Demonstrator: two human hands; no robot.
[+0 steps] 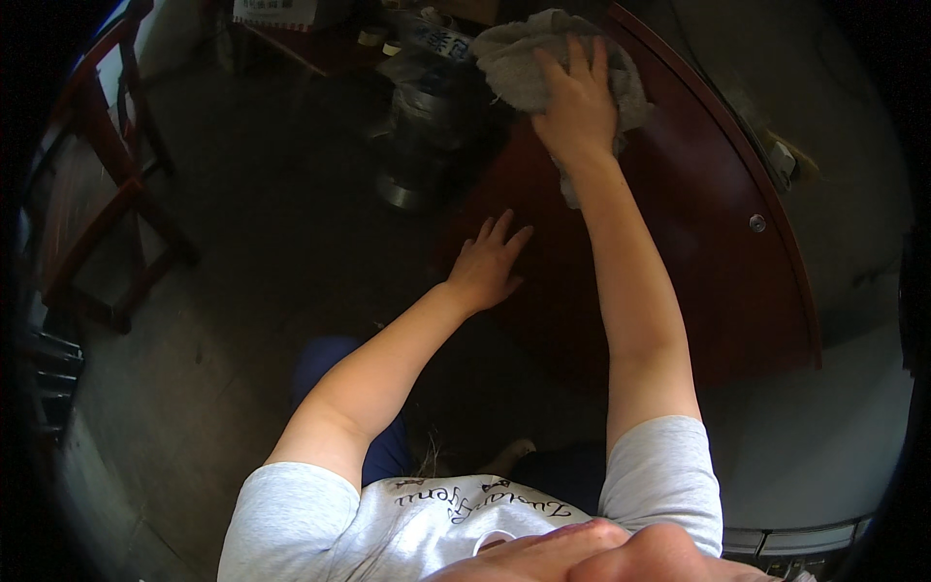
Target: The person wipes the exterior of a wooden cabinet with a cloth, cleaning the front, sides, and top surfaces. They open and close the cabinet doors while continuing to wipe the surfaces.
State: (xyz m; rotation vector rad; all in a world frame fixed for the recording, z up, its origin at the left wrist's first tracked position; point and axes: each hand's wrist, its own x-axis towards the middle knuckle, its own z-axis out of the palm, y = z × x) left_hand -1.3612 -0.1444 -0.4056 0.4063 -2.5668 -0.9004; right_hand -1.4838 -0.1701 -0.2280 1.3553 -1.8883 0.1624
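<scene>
A grey terry cloth [509,62] lies bunched on the dark red wooden panel [684,211], near its far end. My right hand [578,102] presses on the cloth with its fingers spread, the arm stretched out straight. My left hand [491,262] is at the left edge of the same panel, its fingers apart and nothing in them; whether it touches the wood I cannot tell. A small round metal lock [757,222] sits near the panel's right edge. Part of the cloth hangs down beside my right wrist.
Left of the panel stand shiny metal containers [418,109], partly in plastic wrap. Beyond them a dark red table [313,54] bears a white box [275,13] with writing and rolls of tape. A wooden chair [109,138] stands at far left. A white plug-like object [782,161] is right of the panel.
</scene>
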